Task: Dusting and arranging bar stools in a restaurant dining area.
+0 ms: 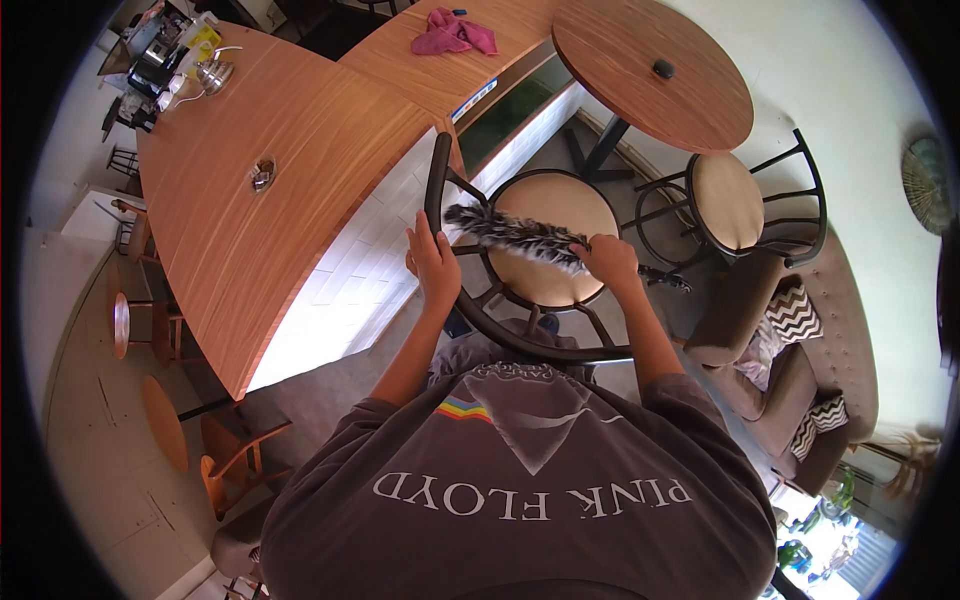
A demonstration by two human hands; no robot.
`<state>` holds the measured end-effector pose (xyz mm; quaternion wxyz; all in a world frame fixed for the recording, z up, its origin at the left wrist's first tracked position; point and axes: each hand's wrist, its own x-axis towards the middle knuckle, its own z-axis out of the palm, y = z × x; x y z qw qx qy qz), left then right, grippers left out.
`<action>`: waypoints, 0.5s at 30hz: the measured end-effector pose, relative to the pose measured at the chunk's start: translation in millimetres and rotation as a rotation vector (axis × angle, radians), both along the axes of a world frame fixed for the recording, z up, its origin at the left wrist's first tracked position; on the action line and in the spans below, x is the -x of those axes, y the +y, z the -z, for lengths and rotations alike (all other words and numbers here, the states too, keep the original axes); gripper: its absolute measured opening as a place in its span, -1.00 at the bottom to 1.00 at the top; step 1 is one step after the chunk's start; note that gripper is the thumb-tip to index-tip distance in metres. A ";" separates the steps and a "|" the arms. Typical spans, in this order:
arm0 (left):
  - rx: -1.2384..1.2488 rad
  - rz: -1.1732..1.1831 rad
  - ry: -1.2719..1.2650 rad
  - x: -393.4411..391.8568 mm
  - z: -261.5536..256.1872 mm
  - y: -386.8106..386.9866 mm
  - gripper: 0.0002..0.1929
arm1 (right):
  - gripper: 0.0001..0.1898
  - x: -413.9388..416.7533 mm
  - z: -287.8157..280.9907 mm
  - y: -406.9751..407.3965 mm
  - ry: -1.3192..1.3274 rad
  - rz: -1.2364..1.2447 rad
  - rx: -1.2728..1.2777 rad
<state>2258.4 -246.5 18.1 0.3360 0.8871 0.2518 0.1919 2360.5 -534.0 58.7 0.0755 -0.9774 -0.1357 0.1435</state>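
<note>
My right hand grips a fluffy black-and-white duster. Its fibres lie across the round beige seat of a dark metal-framed chair, and the tip reaches toward the backrest on the left. A dark handle end pokes out beyond my right wrist. On the left, my left hand is around the chair's curved back rail, thumb on the inner side. That rail bends around in front of my body, and part of it is hidden by my hand.
A wooden counter with a white tiled front stands close on the left. Ahead, a pink cloth lies on a lower wooden top, beside a round table. A second chair and a brown sofa are on the right.
</note>
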 end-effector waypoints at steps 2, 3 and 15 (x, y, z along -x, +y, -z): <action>0.014 0.011 -0.020 1.1 1.1 1.1 -0.46 | -0.40 2.4 -8.1 3.6 0.042 -0.036 -0.088; 0.013 0.012 -0.020 1.4 1.2 1.2 -0.46 | -0.40 2.9 -16.1 4.8 0.084 -0.072 -0.175; 0.020 0.009 -0.056 0.4 -0.3 2.2 -0.46 | -0.41 3.4 -1.2 -5.9 0.232 -0.020 -0.078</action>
